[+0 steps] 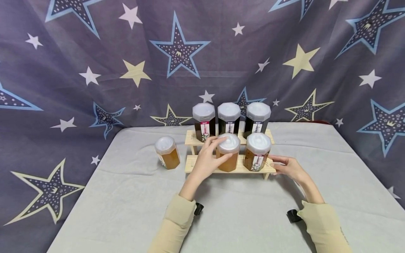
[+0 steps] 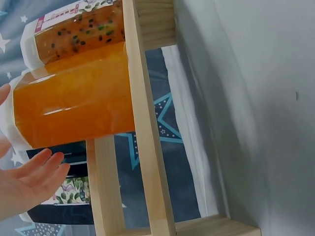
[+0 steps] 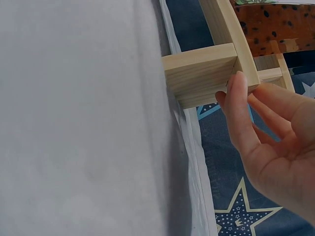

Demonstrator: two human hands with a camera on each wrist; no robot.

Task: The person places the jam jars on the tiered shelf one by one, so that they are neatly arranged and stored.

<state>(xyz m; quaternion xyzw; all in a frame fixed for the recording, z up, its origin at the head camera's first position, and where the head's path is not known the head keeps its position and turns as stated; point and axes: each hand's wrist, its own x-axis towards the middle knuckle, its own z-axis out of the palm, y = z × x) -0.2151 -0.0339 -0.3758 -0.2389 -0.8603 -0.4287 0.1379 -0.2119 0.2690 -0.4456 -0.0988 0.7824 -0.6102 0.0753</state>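
Observation:
My left hand [image 1: 207,160] is at the middle amber jar [image 1: 228,163], thumb and fingers around its white lid. That jar stands on the lower step of a two-step wooden rack [image 1: 190,161]. Its side turned to the left wrist view is plain orange, without a label. In the right wrist view, my right hand [image 3: 275,132] pinches the right end of the rack's lower step between thumb and fingers. Beside the middle jar stands a labelled amber jar [image 1: 257,154] with dark specks inside.
Three dark jars with pale lids, among them a pink-labelled one [image 1: 204,123], line the upper step. Another amber jar [image 1: 167,154] stands on the grey cloth [image 1: 133,203] left of the rack. A star-patterned curtain [image 1: 227,63] hangs behind.

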